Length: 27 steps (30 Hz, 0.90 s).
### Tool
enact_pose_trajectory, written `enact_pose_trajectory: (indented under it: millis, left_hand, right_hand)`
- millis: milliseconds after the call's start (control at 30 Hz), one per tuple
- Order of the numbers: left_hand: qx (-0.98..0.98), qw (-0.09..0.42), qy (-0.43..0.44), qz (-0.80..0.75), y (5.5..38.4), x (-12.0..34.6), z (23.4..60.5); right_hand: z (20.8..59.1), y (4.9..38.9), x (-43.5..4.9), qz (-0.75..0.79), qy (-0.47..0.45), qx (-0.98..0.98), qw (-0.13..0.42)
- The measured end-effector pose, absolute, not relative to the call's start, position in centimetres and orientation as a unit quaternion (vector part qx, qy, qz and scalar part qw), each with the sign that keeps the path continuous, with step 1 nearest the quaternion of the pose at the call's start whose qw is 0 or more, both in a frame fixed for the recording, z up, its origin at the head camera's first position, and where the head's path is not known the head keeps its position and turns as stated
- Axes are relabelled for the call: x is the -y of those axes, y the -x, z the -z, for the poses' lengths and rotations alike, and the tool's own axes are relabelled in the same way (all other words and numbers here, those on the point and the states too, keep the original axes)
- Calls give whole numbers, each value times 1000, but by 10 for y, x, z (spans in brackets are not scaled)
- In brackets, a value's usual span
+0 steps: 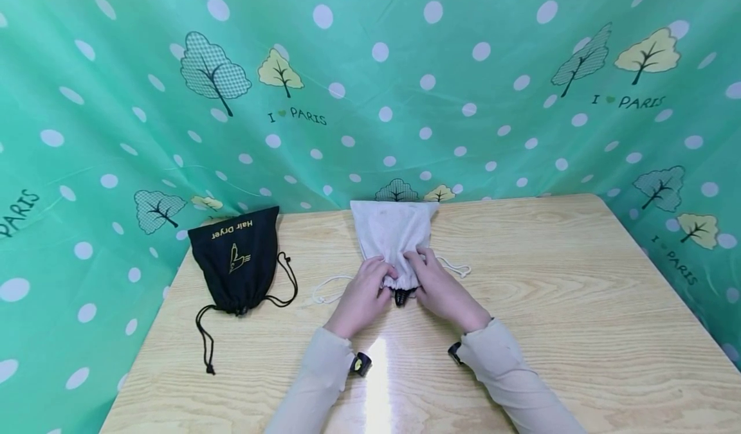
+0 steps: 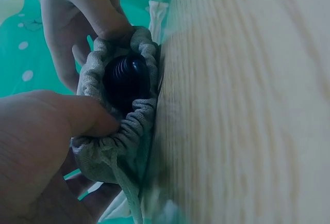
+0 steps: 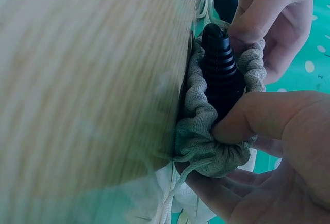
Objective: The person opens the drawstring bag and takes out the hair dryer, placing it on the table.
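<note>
A light grey drawstring bag (image 1: pixel 390 228) lies on the table with its gathered mouth toward the person. Inside that mouth shows a black ribbed tapering piece (image 3: pixel 220 69); whatever it belongs to is hidden in the cloth. My left hand (image 1: pixel 361 296) pinches the left side of the gathered rim, its thumb (image 2: pixel 98 115) hooked over the edge. On the opposite side my right hand (image 1: pixel 446 289) grips the rim in the same way, thumb (image 3: pixel 247 115) inside and fingers outside. White drawstrings (image 1: pixel 454 267) stick out at both sides of the bag.
A black drawstring bag (image 1: pixel 249 280) printed "Hair Dryer" lies at the left of the wooden table (image 1: pixel 556 280), its black cords spread beside it. A green dotted cloth (image 1: pixel 405 87) hangs behind and along the sides.
</note>
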State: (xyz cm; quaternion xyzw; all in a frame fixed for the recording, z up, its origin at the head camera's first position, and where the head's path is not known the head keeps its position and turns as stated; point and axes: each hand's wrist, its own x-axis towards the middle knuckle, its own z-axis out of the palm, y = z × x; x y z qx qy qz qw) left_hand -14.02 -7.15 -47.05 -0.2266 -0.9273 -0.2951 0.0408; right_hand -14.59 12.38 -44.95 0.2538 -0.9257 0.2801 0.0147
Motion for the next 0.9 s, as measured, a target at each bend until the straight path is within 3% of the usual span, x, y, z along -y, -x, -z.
enact_pose_trajectory:
  millis: [900]
  left_hand:
    - [926, 36, 227, 299, 140, 74, 471]
  right_hand:
    - [454, 148, -126, -274, -264, 924, 26]
